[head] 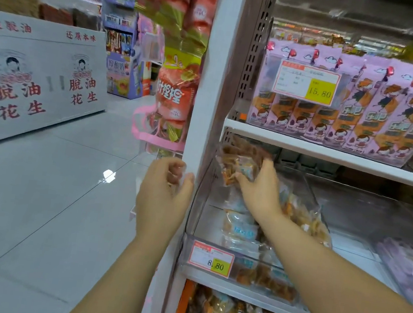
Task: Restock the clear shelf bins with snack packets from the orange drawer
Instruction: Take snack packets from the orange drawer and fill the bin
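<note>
My right hand point(261, 190) grips a bundle of snack packets point(238, 164) at the middle of the frame, fingers point(268, 164) curled round them, just above the clear bin point(198, 208) that already has more packets lying in it. A price tag point(211, 259) sits on the bin's front. Below, at the bottom edge, the orange drawer point(182, 308) is full of packets. My left hand point(162, 197) hangs left of the white shelf post point(210, 78), fingers loosely curled; I cannot tell whether they hold anything.
</note>
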